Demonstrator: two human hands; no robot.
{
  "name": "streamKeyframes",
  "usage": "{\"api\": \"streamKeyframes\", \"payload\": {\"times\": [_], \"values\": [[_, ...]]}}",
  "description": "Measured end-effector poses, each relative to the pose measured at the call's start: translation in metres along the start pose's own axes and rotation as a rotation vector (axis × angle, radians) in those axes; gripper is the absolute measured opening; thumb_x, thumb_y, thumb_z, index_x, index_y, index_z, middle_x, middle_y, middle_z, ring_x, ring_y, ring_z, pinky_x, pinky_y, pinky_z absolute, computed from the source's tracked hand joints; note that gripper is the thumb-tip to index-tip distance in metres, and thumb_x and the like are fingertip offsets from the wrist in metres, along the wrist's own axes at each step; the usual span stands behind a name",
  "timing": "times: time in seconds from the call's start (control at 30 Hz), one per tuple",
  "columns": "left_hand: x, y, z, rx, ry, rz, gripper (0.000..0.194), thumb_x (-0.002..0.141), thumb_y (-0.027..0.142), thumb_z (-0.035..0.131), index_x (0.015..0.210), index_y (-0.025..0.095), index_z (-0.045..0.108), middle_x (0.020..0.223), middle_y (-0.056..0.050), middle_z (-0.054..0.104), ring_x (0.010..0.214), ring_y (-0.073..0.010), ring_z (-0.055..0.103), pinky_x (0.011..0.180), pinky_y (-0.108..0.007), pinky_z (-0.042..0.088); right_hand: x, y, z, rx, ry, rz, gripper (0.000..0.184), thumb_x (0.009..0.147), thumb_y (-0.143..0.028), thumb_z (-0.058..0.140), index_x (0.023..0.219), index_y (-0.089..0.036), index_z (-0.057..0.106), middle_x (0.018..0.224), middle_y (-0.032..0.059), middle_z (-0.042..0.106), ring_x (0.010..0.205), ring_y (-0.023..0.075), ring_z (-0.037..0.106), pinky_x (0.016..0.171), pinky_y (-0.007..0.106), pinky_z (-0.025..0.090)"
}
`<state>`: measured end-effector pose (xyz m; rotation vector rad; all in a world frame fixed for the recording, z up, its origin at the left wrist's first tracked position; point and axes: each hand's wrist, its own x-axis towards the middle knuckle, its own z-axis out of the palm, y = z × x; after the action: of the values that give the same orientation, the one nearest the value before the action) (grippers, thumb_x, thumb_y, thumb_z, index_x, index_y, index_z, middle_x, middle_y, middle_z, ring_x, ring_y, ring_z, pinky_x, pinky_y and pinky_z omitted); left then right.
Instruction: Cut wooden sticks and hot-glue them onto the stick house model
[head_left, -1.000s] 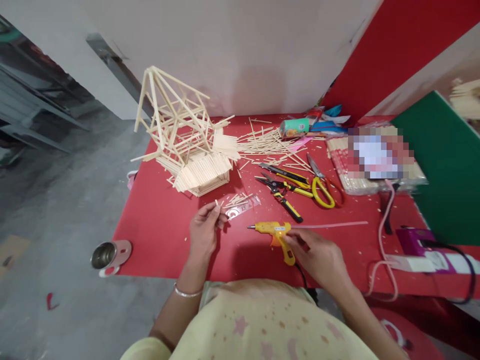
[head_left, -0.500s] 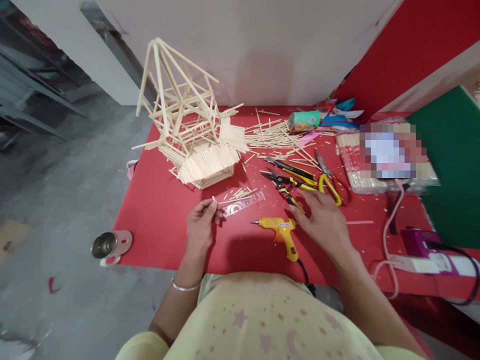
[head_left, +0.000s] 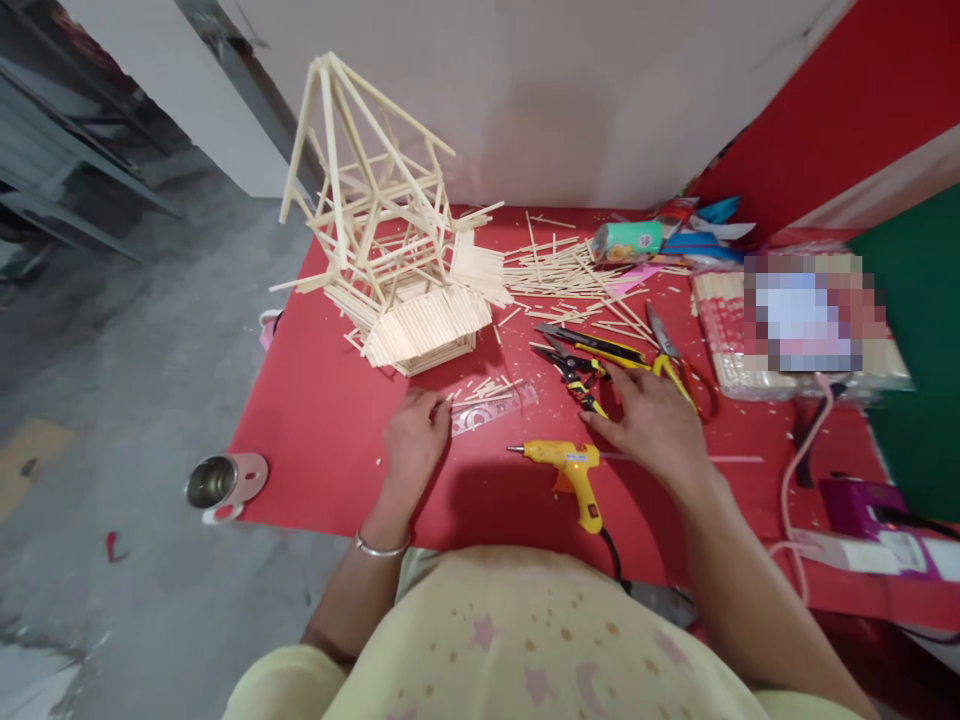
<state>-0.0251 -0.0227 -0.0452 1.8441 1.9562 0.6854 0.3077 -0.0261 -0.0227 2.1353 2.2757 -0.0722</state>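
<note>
My left hand (head_left: 416,430) rests on the red table with fingers curled together at the left end of a clear ruler (head_left: 491,410). What its fingertips hold, if anything, is hidden. Short cut sticks (head_left: 487,390) lie along the ruler's upper edge. My right hand (head_left: 652,420) is over the black-and-yellow cutting pliers (head_left: 574,380), thumb and fingers apart around the handles. Just below lies a yellow glue gun (head_left: 566,460), nozzle pointing left. Behind my left hand stands a stick-built model (head_left: 427,325) with an open pointed frame on top.
A utility knife (head_left: 592,343) and scissors (head_left: 667,345) lie beside the pliers. Loose sticks (head_left: 555,275) are heaped behind. Bagged sticks (head_left: 720,330) sit at right, near a power strip (head_left: 847,550). A mug (head_left: 236,480) stands at the table's left edge.
My right hand has moved forward onto the pliers' handles. My left hand has turned more knuckles-up, and the stick it pinched no longer shows clearly. The view has shifted slightly.
</note>
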Motion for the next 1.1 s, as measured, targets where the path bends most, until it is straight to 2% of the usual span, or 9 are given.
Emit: {"api": "streamKeyframes", "payload": {"times": [0.17,0.37,0.67,0.77,0.87,0.93,1.0,1.07,1.1], "values": [[0.009,0.003,0.0,0.109,-0.001,0.001,0.023,0.095,0.031,0.054,0.092,0.022,0.075,0.096,-0.01,0.07,0.081,-0.0223,0.061,0.064,-0.03,0.035,0.007,0.004,0.005,-0.062,-0.055,-0.041,0.083,0.088,-0.062,0.057,0.152,-0.013,0.042,0.138,0.0248,0.056,0.119,0.0407,0.053,0.096,0.05,0.043],[0.015,0.007,0.004,0.199,-0.026,-0.014,0.022,0.096,0.03,0.054,0.093,0.022,0.075,0.099,-0.009,0.07,0.082,-0.0222,0.062,0.062,-0.031,0.032,0.018,0.01,0.002,-0.081,-0.114,-0.085,0.084,0.085,-0.063,0.059,0.149,-0.011,0.046,0.121,0.0222,0.065,0.111,0.0381,0.06,0.093,0.046,0.045],[0.02,0.003,0.005,0.208,-0.038,-0.046,0.019,0.094,0.029,0.058,0.095,0.024,0.076,0.101,-0.008,0.071,0.082,-0.0217,0.062,0.063,-0.03,0.033,0.018,0.006,-0.003,0.053,-0.06,0.067,0.08,0.075,-0.055,0.065,0.144,-0.016,0.053,0.118,0.0197,0.065,0.107,0.038,0.063,0.085,0.045,0.05],[0.02,0.003,0.003,0.198,-0.049,-0.043,0.02,0.095,0.03,0.058,0.097,0.024,0.076,0.103,-0.007,0.072,0.085,-0.0214,0.063,0.065,-0.03,0.037,0.017,0.01,0.0,0.297,0.018,0.097,0.071,0.078,-0.046,0.06,0.141,-0.014,0.054,0.121,0.0196,0.064,0.112,0.037,0.061,0.093,0.048,0.049],[0.02,0.004,0.002,0.214,-0.059,-0.038,0.021,0.096,0.031,0.056,0.101,0.024,0.075,0.106,-0.006,0.072,0.09,-0.0206,0.064,0.068,-0.029,0.039,0.012,0.012,0.002,0.719,0.062,0.142,0.061,0.077,-0.045,0.061,0.131,-0.017,0.06,0.118,0.0154,0.066,0.115,0.0353,0.06,0.102,0.053,0.045],[0.019,0.004,0.002,0.235,-0.073,-0.041,0.022,0.097,0.032,0.055,0.103,0.024,0.075,0.108,-0.006,0.071,0.091,-0.0203,0.064,0.069,-0.029,0.039,0.007,0.009,-0.001,1.163,-0.017,0.233,0.049,0.077,-0.047,0.062,0.118,-0.021,0.064,0.107,0.0108,0.07,0.107,0.0333,0.064,0.1,0.055,0.047],[0.018,0.004,0.001,0.25,-0.086,-0.039,0.023,0.097,0.033,0.054,0.104,0.025,0.075,0.108,-0.006,0.071,0.091,-0.0202,0.064,0.069,-0.029,0.039,-0.001,0.003,-0.007,1.654,-0.177,0.297,0.038,0.078,-0.051,0.057,0.103,-0.023,0.066,0.098,0.0095,0.071,0.1,0.0326,0.067,0.095,0.056,0.051],[0.016,0.004,0.0,0.252,-0.091,-0.023,0.022,0.097,0.031,0.054,0.102,0.025,0.075,0.108,-0.006,0.071,0.091,-0.0201,0.064,0.069,-0.029,0.039,-0.012,-0.004,-0.016,2.02,-0.336,0.288,0.035,0.076,-0.053,0.054,0.091,-0.024,0.065,0.099,0.011,0.071,0.1,0.0338,0.068,0.094,0.059,0.051],[0.016,0.004,-0.001,0.25,-0.093,-0.013,0.022,0.097,0.029,0.054,0.101,0.025,0.075,0.107,-0.006,0.071,0.091,-0.02,0.064,0.069,-0.029,0.039,-0.018,-0.007,-0.02,2.133,-0.39,0.268,0.033,0.075,-0.052,0.054,0.089,-0.024,0.065,0.101,0.011,0.072,0.103,0.0339,0.067,0.095,0.06,0.051]]}}
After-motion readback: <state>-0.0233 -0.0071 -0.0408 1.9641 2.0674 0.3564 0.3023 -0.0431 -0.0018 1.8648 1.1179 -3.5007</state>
